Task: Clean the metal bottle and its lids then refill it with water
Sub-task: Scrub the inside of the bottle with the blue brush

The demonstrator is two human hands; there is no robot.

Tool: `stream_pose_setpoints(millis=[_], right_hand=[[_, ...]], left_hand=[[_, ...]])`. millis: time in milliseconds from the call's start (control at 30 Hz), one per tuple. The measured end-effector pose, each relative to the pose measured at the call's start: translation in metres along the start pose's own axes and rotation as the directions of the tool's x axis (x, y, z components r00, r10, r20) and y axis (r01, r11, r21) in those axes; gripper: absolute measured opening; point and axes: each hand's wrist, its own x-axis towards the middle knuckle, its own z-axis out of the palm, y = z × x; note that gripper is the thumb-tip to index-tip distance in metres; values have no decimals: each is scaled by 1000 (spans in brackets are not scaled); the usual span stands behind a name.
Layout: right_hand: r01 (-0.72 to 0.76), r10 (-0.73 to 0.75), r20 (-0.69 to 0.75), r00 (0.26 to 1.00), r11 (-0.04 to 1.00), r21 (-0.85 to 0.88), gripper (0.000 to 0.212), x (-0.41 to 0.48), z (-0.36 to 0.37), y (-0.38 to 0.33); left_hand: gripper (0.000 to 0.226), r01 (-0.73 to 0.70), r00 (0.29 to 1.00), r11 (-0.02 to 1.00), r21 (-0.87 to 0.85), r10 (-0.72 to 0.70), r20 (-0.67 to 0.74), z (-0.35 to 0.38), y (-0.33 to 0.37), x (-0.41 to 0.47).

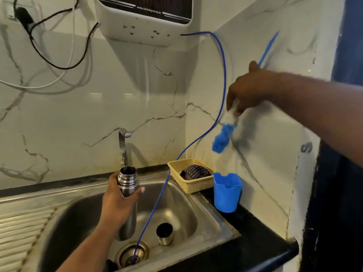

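Bottle [128, 195] upright, mouth up, gripped by left hand [117, 203] over sink [206, 218].

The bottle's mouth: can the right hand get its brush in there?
Probably yes: the left hand holds the bottle upright, lidless; only a thin blue tube hangs between it and the brush.

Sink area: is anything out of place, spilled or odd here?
Yes. A thin blue tube from the wall purifier hangs loose across the sink and ends in the drain, crossing close beside the metal bottle in the left hand. A dark-topped metal lid stands in the sink near the drain. Nothing looks spilled.
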Motion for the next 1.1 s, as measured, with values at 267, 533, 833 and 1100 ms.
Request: stream_pose_setpoints(millis=[267,533,833,1100], right_hand=[[130,131,-263,956,615,778,38,17,-18,-67],[253,137,-233,963,-152,956,31,19,18,-186],[154,37,-158,987,94,984,41,36,49,-260],[277,1,-377,926,675,684,47,36,50,-282]], left_hand=[[74,-207,942,906,369,286,-174,-59,35,38],[85,-180,926,780,599,340,-164,-111,27,50],[87,-185,912,708,682,382,-149,-113,-7,41],[75,-343,884,391,854,442,153,-109,-20,39]])
